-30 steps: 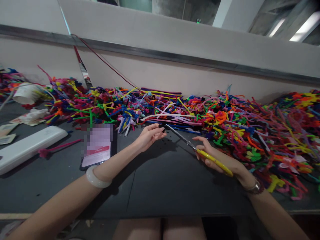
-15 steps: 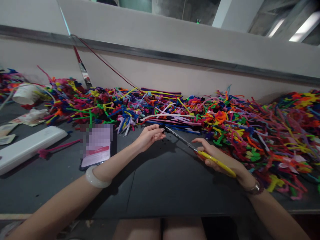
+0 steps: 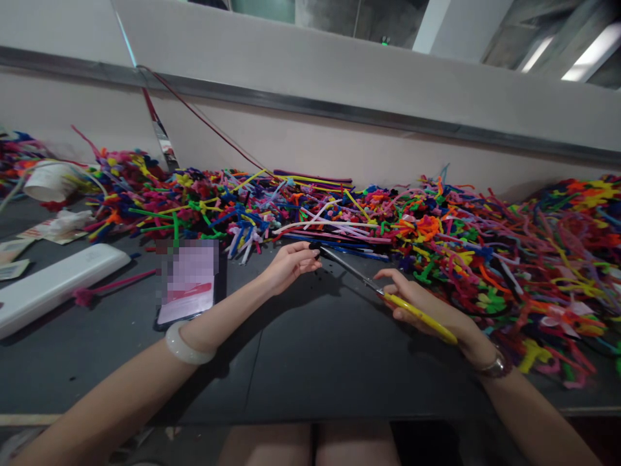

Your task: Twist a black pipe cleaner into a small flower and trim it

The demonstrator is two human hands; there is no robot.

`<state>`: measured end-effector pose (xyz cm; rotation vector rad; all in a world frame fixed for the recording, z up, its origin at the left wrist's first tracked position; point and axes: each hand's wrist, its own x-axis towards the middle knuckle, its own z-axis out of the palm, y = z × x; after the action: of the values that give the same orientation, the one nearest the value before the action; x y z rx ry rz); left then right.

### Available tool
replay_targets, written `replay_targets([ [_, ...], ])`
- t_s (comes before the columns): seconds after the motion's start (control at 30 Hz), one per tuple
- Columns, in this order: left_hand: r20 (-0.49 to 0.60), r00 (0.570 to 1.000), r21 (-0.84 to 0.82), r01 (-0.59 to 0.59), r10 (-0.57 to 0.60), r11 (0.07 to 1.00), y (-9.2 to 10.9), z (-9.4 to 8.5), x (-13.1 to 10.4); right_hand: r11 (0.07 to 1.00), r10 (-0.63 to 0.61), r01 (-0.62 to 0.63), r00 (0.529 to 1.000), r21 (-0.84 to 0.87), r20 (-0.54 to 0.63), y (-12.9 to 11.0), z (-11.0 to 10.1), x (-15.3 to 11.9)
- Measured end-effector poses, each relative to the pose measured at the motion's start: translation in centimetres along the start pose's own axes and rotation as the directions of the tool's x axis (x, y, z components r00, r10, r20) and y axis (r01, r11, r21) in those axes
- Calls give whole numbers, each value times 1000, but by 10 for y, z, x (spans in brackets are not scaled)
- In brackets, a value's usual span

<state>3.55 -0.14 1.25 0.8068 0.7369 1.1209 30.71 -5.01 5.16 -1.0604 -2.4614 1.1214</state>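
Between the fingertips of my left hand (image 3: 291,265) is a small black fuzzy piece (image 3: 314,246), possibly pipe cleaner; its full shape is too small to make out. My right hand (image 3: 412,307) is closed around the yellow handles of a pair of scissors (image 3: 422,316). The scissors' long metal blades point up and left, their tips touching the black piece or right beside it. Tiny black bits lie on the dark table (image 3: 301,362) just below my left fingertips.
Colourful pipe cleaners (image 3: 466,239) lie heaped along the wall. To the left are a phone (image 3: 187,314), a long white case-like object (image 3: 63,285), a pink pipe cleaner stem (image 3: 121,283), a white paper cup (image 3: 51,181) and crumpled tissue (image 3: 68,223). A red cord (image 3: 204,120) hangs down the wall.
Hardly anything differs. Both hands, the black piece and the scissors keep nearly the same place; the fingers of my right hand have shifted very slightly.
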Motion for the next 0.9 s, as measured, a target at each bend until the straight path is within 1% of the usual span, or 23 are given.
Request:
replay_targets([
  [0.17, -2, 1000, 4, 0, 0, 1000, 0, 0, 0, 1000, 0, 0, 1000, -9, -11, 0, 0, 1],
  [0.33, -18, 1000, 7, 9, -9, 1000, 0, 0, 0, 998, 41, -42, 999, -52, -22, -2, 0, 0],
  [0.47, -25, 1000, 4, 8, -8, 1000, 0, -1, 1, 995, 69, -73, 996, -75, -49, 2, 0, 1],
  [0.53, -20, 1000, -1, 8, -8, 1000, 0, -1, 0, 996, 62, -66, 996, -53, -70, 4, 1, 1],
  [0.7, 7, 1000, -16, -3, 3, 1000, 0, -1, 0, 996, -19, 31, 991, 89, -132, 3, 2, -1],
  [0.77, 7, 1000, -19, -6, 6, 1000, 0, -2, 0, 991, -28, 43, 993, 129, -116, -1, 1, -2],
  [0.9, -17, 1000, -31, -11, 11, 999, 0, -2, 0, 991, -36, 37, 999, 128, -13, -10, -1, -3],
])
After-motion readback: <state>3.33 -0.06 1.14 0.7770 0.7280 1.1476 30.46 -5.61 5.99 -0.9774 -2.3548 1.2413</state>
